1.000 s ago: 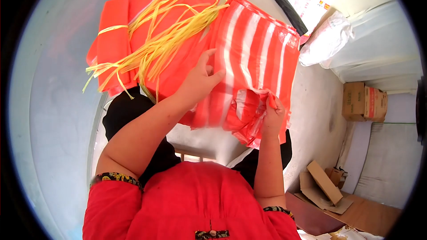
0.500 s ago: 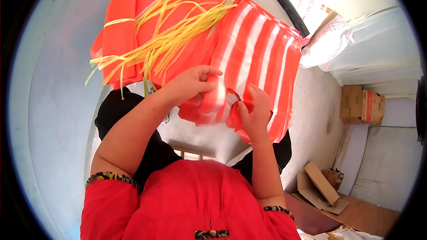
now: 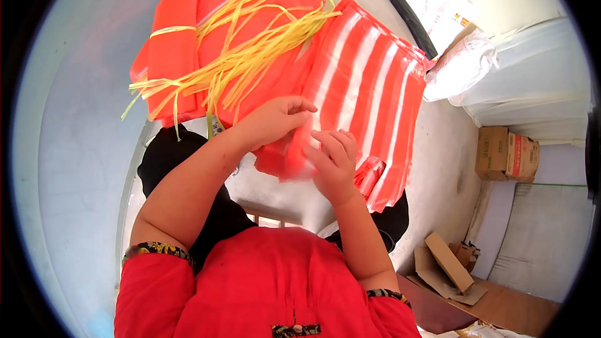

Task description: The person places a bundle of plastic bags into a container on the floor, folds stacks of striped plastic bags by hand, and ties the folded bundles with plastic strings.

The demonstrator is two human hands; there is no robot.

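Note:
A stack of red-and-white striped plastic bags (image 3: 375,94) lies over my lap, with a crumpled fold near its lower edge. My left hand (image 3: 282,119) is at the stack's left edge, fingers curled; whether it grips the film is hidden. Close beside it on the right, my right hand (image 3: 335,159) is raised over the lower left part of the stack, fingers bent together, and what they hold is too blurred to make out. Left of the stripes lie plain red bags (image 3: 225,22). Yellow plastic strips (image 3: 250,56) are strewn across them, and one strip loops around a folded red bundle (image 3: 172,53).
White sacks (image 3: 460,66) and a black roll (image 3: 410,23) are beyond the stack at the upper right. A cardboard box (image 3: 506,153) stands at the right. Flattened cardboard (image 3: 447,269) rests on a brown board (image 3: 513,300) at the lower right. My dark-trousered knees are under the bags.
My right hand has left the crumpled opening in the striped bags and moved left, close to my left hand. My left hand has shifted slightly down, and its fingers have curled more.

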